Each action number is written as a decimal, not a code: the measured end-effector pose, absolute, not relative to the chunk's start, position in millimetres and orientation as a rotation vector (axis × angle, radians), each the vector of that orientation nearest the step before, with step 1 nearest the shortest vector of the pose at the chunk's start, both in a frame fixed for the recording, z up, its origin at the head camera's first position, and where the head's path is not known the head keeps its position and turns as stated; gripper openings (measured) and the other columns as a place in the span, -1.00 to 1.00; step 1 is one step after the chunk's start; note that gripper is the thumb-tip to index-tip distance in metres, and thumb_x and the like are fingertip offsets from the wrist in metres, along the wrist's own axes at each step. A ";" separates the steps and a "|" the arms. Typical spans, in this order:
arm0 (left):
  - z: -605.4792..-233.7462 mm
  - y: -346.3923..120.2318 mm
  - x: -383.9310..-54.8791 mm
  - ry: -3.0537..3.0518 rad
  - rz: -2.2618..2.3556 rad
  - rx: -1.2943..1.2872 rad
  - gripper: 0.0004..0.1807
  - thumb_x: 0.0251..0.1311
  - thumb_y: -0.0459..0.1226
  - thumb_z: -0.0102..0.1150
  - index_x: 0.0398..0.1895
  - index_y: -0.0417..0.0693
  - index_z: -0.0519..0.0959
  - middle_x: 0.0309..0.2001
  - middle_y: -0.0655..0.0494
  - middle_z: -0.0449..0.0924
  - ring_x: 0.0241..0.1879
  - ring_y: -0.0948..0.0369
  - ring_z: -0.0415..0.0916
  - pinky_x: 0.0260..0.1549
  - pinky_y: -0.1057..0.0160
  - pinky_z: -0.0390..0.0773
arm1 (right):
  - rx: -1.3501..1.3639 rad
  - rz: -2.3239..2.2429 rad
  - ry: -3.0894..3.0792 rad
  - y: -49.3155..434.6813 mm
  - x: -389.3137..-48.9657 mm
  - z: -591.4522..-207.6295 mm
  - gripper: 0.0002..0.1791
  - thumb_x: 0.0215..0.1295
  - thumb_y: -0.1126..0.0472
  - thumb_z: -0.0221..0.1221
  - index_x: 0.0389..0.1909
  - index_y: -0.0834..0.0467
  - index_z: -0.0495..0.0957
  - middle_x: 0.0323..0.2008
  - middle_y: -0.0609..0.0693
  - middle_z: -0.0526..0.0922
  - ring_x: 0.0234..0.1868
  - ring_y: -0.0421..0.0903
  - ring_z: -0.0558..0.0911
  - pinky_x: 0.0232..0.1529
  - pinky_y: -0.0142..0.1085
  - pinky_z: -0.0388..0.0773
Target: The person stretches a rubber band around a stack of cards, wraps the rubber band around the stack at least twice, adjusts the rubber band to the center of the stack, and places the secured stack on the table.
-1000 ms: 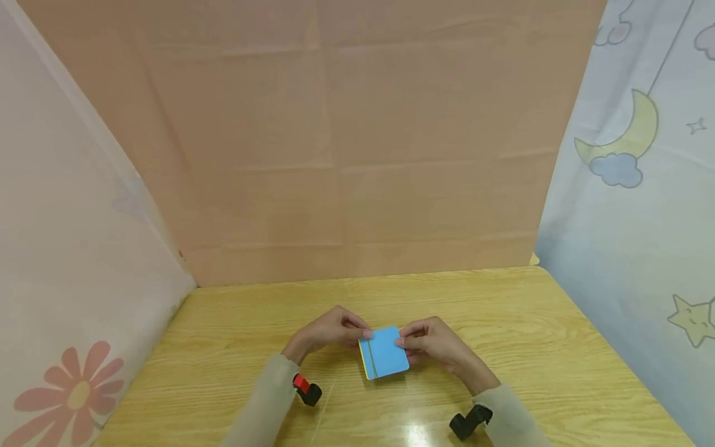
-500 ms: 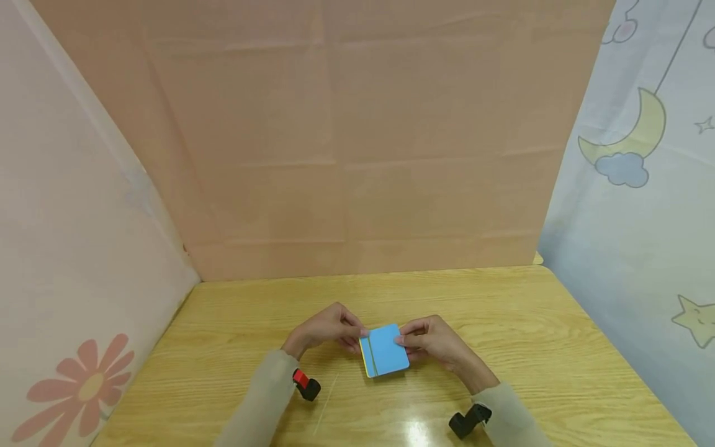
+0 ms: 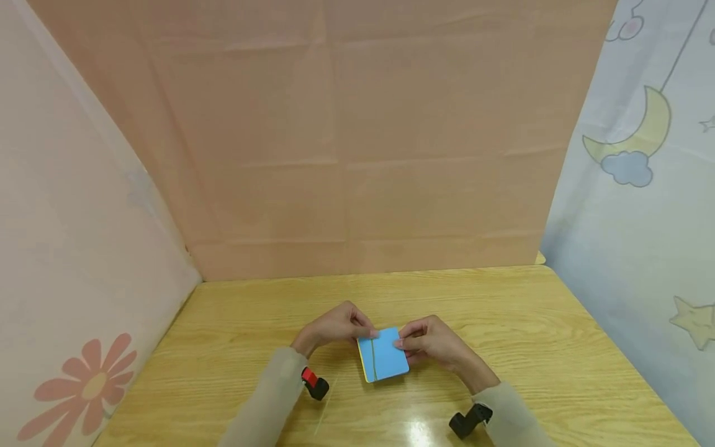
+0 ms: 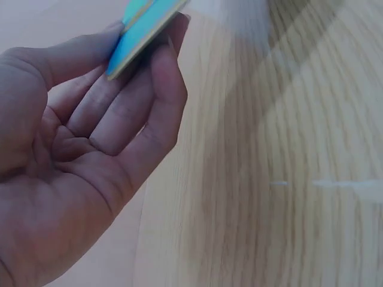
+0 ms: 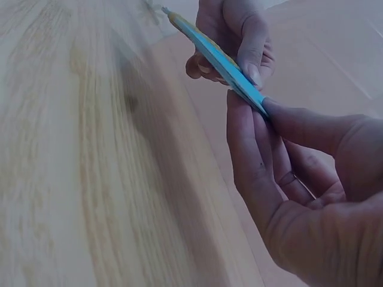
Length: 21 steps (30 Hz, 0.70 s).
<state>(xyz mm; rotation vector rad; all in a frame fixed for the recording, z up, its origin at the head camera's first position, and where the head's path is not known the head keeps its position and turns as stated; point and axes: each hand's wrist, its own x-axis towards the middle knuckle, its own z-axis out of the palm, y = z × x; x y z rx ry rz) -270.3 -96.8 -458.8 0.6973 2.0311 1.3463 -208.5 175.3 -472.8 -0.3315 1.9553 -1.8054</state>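
Note:
A thin, square blue stack of what look like cards (image 3: 393, 360), with yellow showing along its left edge, is held above the table. Around it runs a thin elastic band (image 3: 373, 361), nearer the left side. My left hand (image 3: 333, 324) pinches the upper left corner, its thumb close to the band's top end. From the right side my right hand (image 3: 438, 343) grips the stack, thumb on top and fingers underneath. In the left wrist view, curled fingers lie under the stack (image 4: 146, 37). The right wrist view shows the stack (image 5: 218, 60) edge-on between both hands.
A wooden table (image 3: 475, 298) lies beneath the hands. Behind it hangs a brown-orange cloth (image 3: 346, 155). Patterned cloths stand at the left (image 3: 84, 248) and right (image 3: 631, 248). Each sleeve carries a small black wrist camera (image 3: 470, 421).
My left hand has shifted slightly right along the stack's top edge. The band's upper end sits a little further right. My right hand stays nearly still, and the head view has turned slightly.

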 end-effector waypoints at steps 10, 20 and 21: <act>-454.8 -89.8 -269.3 2.059 1.342 0.679 -0.79 0.40 -0.22 0.35 -0.21 -0.21 0.84 -0.25 0.12 0.81 -0.37 0.27 0.71 -0.25 0.06 0.80 | -0.294 -1.835 1.946 175.3 -205.4 -471.5 -0.74 0.41 0.25 0.35 -0.08 0.41 0.72 -0.35 -0.07 0.79 -0.33 -0.16 0.77 -0.25 -0.26 0.80; -456.0 -94.5 -264.9 2.037 1.391 0.626 -0.75 0.43 -0.17 0.33 -0.13 -0.18 0.82 -0.15 0.02 0.84 -0.28 0.24 0.75 -0.14 0.08 0.81 | -0.272 -1.839 1.981 176.6 -204.4 -467.5 -0.64 0.43 0.26 0.33 0.06 0.48 0.66 -0.31 -0.04 0.80 -0.31 -0.16 0.78 -0.23 -0.27 0.81; -456.6 -96.7 -264.9 2.029 1.395 0.623 -0.74 0.44 -0.16 0.32 -0.10 -0.19 0.82 -0.14 0.01 0.83 -0.26 0.23 0.76 -0.13 0.08 0.81 | -0.272 -1.840 1.985 176.5 -204.4 -467.2 -0.64 0.43 0.26 0.33 0.06 0.48 0.66 -0.30 -0.04 0.80 -0.31 -0.16 0.78 -0.23 -0.27 0.80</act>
